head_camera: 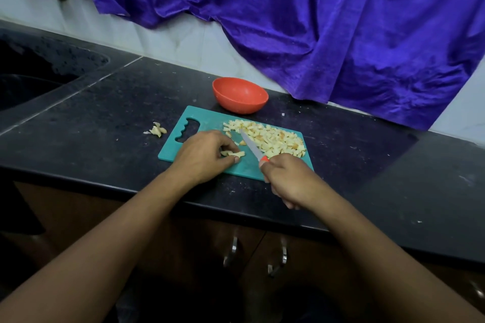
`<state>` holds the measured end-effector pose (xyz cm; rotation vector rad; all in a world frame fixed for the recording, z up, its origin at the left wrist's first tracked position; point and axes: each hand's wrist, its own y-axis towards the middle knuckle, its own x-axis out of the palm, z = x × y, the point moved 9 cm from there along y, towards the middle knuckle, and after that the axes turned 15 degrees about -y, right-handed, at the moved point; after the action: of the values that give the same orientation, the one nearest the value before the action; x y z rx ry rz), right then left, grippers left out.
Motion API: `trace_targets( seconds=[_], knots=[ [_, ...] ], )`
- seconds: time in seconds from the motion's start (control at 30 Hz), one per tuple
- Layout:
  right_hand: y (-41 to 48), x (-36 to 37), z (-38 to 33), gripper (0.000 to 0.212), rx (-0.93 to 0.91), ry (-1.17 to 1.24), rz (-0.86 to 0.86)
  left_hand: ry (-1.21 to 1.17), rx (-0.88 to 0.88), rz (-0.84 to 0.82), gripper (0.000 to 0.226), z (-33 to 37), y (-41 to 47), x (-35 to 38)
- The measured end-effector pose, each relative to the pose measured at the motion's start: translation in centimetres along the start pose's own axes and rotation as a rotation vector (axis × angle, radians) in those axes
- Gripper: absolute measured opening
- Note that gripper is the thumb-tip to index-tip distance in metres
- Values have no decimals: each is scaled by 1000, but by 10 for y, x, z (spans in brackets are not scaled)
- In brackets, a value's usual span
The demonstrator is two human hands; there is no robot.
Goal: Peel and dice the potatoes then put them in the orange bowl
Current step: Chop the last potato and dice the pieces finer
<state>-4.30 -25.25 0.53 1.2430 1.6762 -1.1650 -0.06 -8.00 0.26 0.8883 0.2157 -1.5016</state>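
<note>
The left hand (204,155) pinches potato strips (234,153), half hidden under its fingers, on the teal cutting board (210,118). The right hand (286,181) grips the knife (250,145), its handle mostly covered and its blade pointing toward 11 o'clock. Diced potato (273,137) lies at the board's 2 o'clock, and the orange bowl (244,107) stands at its 12 o'clock.

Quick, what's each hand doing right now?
Left hand: pinching potato pieces on the teal board.
Right hand: gripping the knife by its handle.
</note>
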Motion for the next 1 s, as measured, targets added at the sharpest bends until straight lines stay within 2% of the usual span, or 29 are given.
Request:
trace_targets(
  seconds=[0.13,0.27,0.4,0.5,0.63,0.8,0.93,1.0],
  knots=[
    [6,-4,-10,38,32,-169,19,-7,-8,14,18,0,2,0],
    [7,-11,-12,34,68,-319,74,-40,-24,15,23,-3,3,-1],
    [1,7,-12,32,77,-406,64,-164,-58,-5,27,-11,0,-4],
    [-1,10,-19,34,64,-441,108,-224,-72,0,16,-12,0,-5],
    [-4,11,-29,33,16,-496,128,-220,-83,5,12,-12,0,-5],
    [0,4,-21,30,27,-463,27,-159,-111,-2,11,-12,1,-2],
    [4,-18,-21,31,45,-449,53,-129,-130,-11,11,-10,4,-2],
    [6,-20,-26,29,41,-437,13,-121,-159,-19,9,-11,6,-2]
  ],
)
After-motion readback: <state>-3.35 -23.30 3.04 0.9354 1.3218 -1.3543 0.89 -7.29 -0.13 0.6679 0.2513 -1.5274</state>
